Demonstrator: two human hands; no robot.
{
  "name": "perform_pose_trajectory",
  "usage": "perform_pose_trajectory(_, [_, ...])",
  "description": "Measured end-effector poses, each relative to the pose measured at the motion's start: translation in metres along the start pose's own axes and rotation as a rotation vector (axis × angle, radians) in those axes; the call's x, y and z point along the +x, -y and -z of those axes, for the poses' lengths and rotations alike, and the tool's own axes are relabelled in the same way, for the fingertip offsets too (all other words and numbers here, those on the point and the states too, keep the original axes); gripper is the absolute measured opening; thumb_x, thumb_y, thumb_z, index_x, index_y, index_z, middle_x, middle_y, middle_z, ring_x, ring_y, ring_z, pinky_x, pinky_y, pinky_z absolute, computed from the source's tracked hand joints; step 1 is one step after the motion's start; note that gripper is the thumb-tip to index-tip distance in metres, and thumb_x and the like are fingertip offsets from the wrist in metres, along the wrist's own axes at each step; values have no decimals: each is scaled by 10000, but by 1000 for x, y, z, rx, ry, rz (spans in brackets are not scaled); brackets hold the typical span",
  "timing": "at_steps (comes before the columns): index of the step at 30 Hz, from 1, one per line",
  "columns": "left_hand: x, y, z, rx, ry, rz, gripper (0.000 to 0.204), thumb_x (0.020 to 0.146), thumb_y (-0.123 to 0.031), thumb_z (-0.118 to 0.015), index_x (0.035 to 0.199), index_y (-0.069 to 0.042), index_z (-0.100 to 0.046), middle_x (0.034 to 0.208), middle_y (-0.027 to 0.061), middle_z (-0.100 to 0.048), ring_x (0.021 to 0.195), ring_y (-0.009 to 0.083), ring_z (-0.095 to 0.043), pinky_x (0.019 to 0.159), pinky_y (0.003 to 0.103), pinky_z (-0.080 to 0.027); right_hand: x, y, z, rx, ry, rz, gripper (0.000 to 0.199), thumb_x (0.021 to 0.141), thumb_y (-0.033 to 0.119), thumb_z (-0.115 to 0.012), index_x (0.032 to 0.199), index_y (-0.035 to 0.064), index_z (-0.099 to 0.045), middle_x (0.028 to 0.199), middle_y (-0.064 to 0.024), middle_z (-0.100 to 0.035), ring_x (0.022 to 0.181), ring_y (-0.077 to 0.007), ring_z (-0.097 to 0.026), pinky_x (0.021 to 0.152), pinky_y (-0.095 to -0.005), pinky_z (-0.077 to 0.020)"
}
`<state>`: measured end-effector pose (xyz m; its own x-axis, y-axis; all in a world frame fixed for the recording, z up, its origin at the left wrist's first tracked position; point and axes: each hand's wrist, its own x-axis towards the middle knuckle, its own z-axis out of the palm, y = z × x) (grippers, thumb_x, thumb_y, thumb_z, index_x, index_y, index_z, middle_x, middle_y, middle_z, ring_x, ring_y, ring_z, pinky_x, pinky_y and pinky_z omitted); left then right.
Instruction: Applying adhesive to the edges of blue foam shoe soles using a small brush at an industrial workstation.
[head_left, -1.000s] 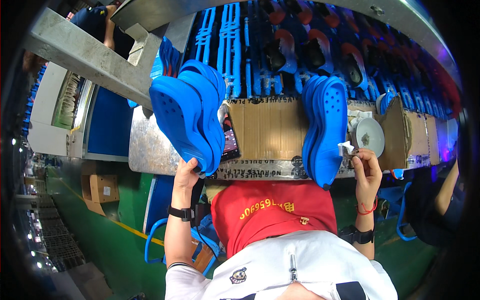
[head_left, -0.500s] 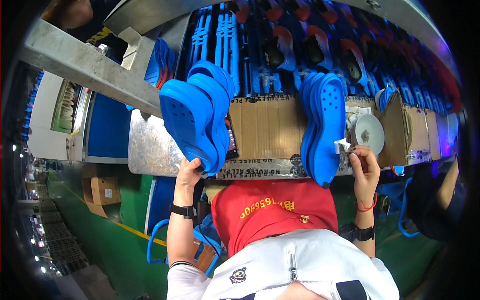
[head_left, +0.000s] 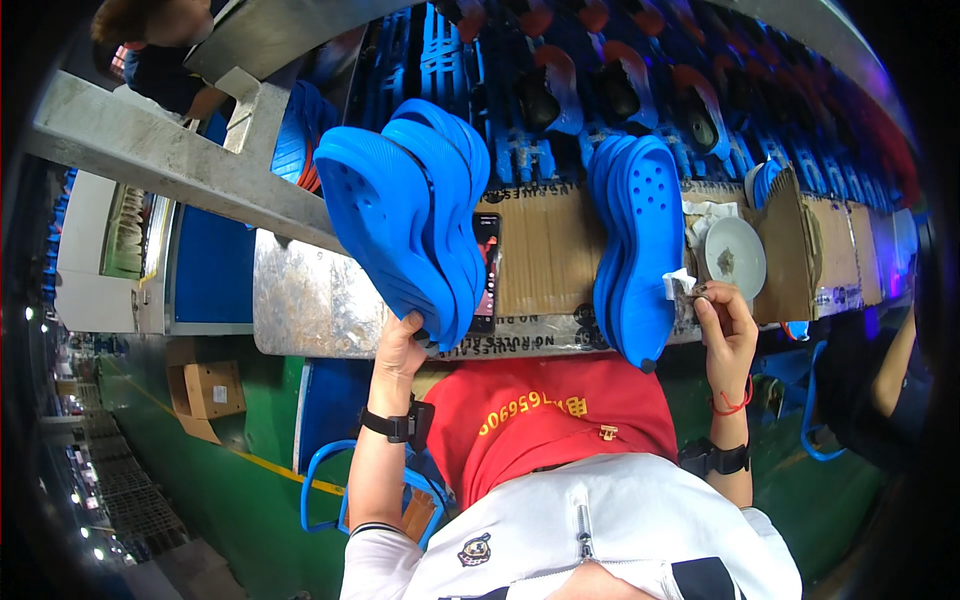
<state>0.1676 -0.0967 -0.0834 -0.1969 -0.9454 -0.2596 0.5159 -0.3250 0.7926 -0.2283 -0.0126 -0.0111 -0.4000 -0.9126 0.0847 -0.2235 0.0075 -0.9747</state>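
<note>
My left hand (head_left: 402,345) grips the heel end of a stacked pair of blue foam clogs (head_left: 405,215), held upright with soles toward me over the cardboard-covered bench (head_left: 540,265). A second pair of blue clogs (head_left: 635,240) stands on end at the bench's front edge, right beside my right hand (head_left: 725,320). That hand pinches a small white-and-dark scrap, perhaps a cloth or tag (head_left: 682,287), close against the clogs' side. A dark phone (head_left: 486,270) lies on the cardboard between the two pairs.
A white round dish (head_left: 735,255) sits on the cardboard at right, next to an open cardboard flap (head_left: 795,260). Behind the bench runs a blue rack with dark shoe moulds (head_left: 620,80). A grey metal beam (head_left: 170,165) crosses at left. Another person's arm (head_left: 895,370) shows at right.
My left hand has lifted the stacked clogs a little higher and tilted them. The right hand has stayed beside the standing pair.
</note>
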Motion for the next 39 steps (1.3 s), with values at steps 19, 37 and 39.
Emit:
perform_pose_trajectory(19, [-82,18,-9,-119,-127,24,795,665,-246,-830,1293,-12,-402,1215,82,-535,1103,231,-534,943,366,-439,3,-2,-3,141,29,-63,53,866,22,-596,910,1,-576,978,0,-554,689,-8,-445,534,-151,-328])
perform_pose_trajectory(37, [-37,32,-34,-203,-52,56,696,704,-334,-792,1259,-71,-466,1187,35,-563,1057,198,-561,901,352,-465,4,-2,-1,166,36,-87,68,863,27,-604,918,-5,-580,995,-16,-563,730,-26,-466,574,-156,-349])
perform_pose_trajectory(39, [-36,34,-37,-206,-57,70,690,704,-344,-788,1255,-73,-473,1184,31,-566,1057,196,-561,896,346,-465,6,-1,0,165,31,-67,68,864,26,-603,920,-5,-581,994,-17,-564,741,-30,-474,592,-158,-360])
